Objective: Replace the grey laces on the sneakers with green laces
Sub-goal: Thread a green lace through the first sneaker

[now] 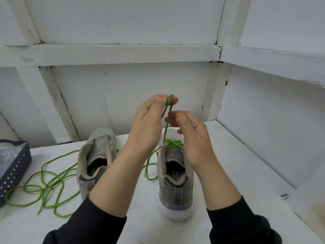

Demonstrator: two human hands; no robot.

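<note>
Head view: we've got the green lace [173, 143], bright and cord-like, crossed in a few rows on the right sneaker [175, 187] on the white bench [237, 173], one strand rising taut. Our left hand [149, 124] pinches its doubled top between thumb and forefinger. Our right hand [191, 138] curls loosely beside the strand, and we cannot tell whether it grips. Our hands hide that shoe's toe and part of its lacing

Both forearms rise side by side, black sleeves [91, 224] ending short of the wrists. The left hand [149, 120] pinches a green lace [169, 100] between thumb and forefinger. The right hand [191, 138], just below, curls its fingers toward the strand; whether it grips is unclear.
</note>
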